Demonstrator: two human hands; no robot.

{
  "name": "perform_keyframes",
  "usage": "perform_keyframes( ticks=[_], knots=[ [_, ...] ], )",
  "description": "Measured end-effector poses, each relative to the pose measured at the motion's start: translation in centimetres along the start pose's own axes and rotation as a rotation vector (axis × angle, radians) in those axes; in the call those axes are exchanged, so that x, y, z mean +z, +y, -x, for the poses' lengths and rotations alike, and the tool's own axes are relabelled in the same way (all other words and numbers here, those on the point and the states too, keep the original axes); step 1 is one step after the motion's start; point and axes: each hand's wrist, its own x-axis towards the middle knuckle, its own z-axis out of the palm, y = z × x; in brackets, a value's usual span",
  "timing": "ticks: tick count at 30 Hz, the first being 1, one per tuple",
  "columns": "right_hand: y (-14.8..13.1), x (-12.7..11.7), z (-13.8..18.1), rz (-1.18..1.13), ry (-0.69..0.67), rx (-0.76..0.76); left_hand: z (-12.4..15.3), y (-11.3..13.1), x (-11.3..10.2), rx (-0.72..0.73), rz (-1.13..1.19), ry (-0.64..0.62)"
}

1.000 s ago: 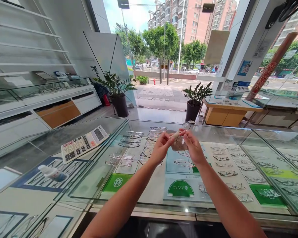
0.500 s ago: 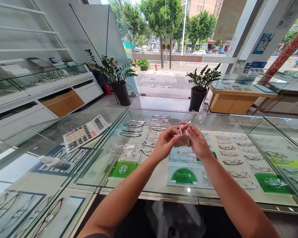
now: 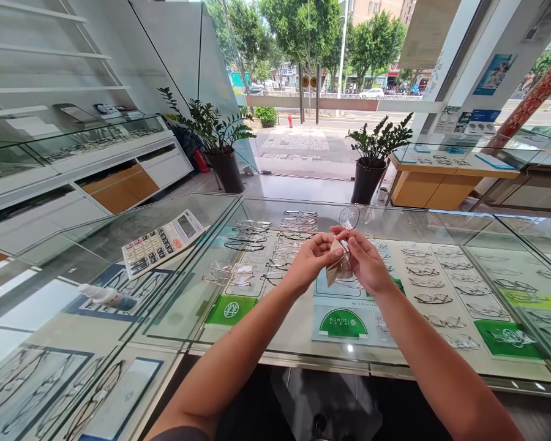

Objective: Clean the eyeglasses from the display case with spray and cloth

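Note:
Over the glass display case, both hands meet in front of me. My left hand (image 3: 308, 262) pinches a beige cloth (image 3: 334, 272), its lower corner hanging down. My right hand (image 3: 368, 264) is closed on a pair of thin-rimmed eyeglasses (image 3: 349, 216). One round lens stands up above the fingers. The other lens is mostly hidden behind the cloth and fingers, so how far the cloth wraps it I cannot tell.
Under the hands is the glass display case (image 3: 275, 347), with rows of spectacle frames (image 3: 243, 237) inside. A calculator (image 3: 163, 244) and a small white bottle (image 3: 108, 297) lie on the glass at left. Potted plants (image 3: 371, 153) flank the door beyond.
The cloth now hangs lower and shows more below the fingers. My left fingers have shifted on it beside the eyeglasses. The view has moved slightly.

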Motion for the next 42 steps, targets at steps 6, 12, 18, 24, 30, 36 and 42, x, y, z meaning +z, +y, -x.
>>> perform_keyframes(
  ticks=[6,12,18,24,30,36,42],
  knots=[
    [-0.3,-0.1,0.1,0.053,-0.009,-0.022,0.2,0.4,-0.3,-0.109,-0.138,-0.085],
    [-0.3,-0.1,0.1,0.054,-0.028,-0.005,0.3,0.4,0.1,-0.008,-0.104,-0.110],
    [0.0,-0.5,-0.2,0.047,-0.026,-0.002,0.2,0.5,0.3,0.068,-0.103,-0.192],
    [-0.5,-0.4,-0.2,0.012,-0.026,0.008,0.0,0.3,-0.4,0.082,-0.157,-0.202],
    [-0.3,-0.5,-0.3,0.019,-0.002,0.042,-0.1,0.6,-0.8,-0.039,-0.155,-0.224],
    [0.4,-0.9,-0.3,0.000,-0.032,0.079,0.0,1.2,-1.2,-0.077,-0.273,-0.239],
    [0.2,0.5,0.0,-0.055,-0.014,0.074,0.0,0.2,-0.6,0.044,-0.291,-0.118]
  ],
)
